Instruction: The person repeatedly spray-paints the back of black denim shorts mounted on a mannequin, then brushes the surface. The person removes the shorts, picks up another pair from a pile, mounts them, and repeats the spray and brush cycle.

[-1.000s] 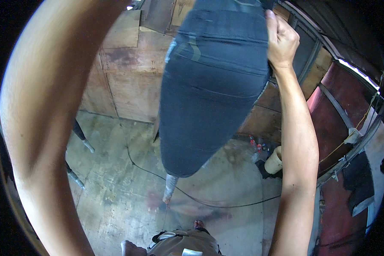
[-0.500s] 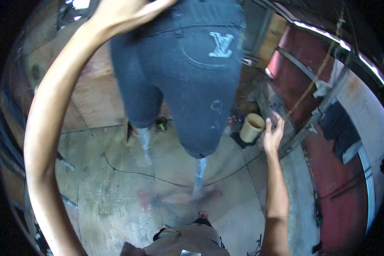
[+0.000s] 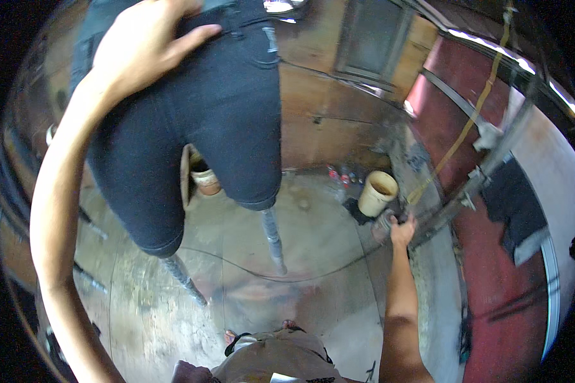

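Observation:
Dark blue-black jeans [image 3: 191, 108], cropped above the knee, are stretched over an upright form whose grey lower legs [image 3: 271, 239] show beneath the hems. My left hand [image 3: 144, 48] is closed at the waistband, its thumb lying across the front and its fingertips partly cut off by the upper edge. A small light patch marks a back pocket on the right side. My right hand [image 3: 404, 230] is low on the right with bent fingers, beside a small cloudy container [image 3: 382, 228]. What those fingers grip is too small and blurred to name.
A cream bucket [image 3: 377, 193] stands just beyond my right hand. A yellow hose [image 3: 461, 137] hangs there from above. Along the right runs a metal pipe [image 3: 514, 127], with dark cloth [image 3: 516, 207] near it. A brown pot [image 3: 206, 182] shows between the legs; a dark cable [image 3: 255, 276] crosses the floor.
The jeans have turned and shifted left with my left hand, so the pocket patch is now edge-on. My right hand has dropped lower, and its spread fingers have closed in beside the cloudy container.

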Demonstrator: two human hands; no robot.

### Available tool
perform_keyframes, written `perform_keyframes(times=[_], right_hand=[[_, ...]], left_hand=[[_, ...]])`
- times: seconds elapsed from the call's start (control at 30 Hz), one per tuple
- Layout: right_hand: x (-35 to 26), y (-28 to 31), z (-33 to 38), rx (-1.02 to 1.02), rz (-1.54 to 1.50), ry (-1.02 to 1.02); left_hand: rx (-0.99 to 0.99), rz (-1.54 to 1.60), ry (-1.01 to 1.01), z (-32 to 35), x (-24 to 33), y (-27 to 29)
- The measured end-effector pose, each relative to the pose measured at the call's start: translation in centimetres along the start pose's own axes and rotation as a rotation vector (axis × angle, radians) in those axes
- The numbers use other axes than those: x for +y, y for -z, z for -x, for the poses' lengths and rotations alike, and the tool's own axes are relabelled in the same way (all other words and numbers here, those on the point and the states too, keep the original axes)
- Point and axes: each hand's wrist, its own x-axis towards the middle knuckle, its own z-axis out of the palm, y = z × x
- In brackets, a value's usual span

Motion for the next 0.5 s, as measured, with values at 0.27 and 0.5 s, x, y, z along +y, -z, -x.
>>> perform_keyframes(times=[0.27,0.5], right_hand=[[2.8,-1.4,-1.4,0.183,-0.214,0.348],[7.8,-5.5,-1.7,-0.058,-0.371,0.35]], left_hand=[[-0.177,-0.047,0.074,-1.8,2.5,0.4],[-0.176,-0.066,0.046,-0.9,2.9,0.3]])
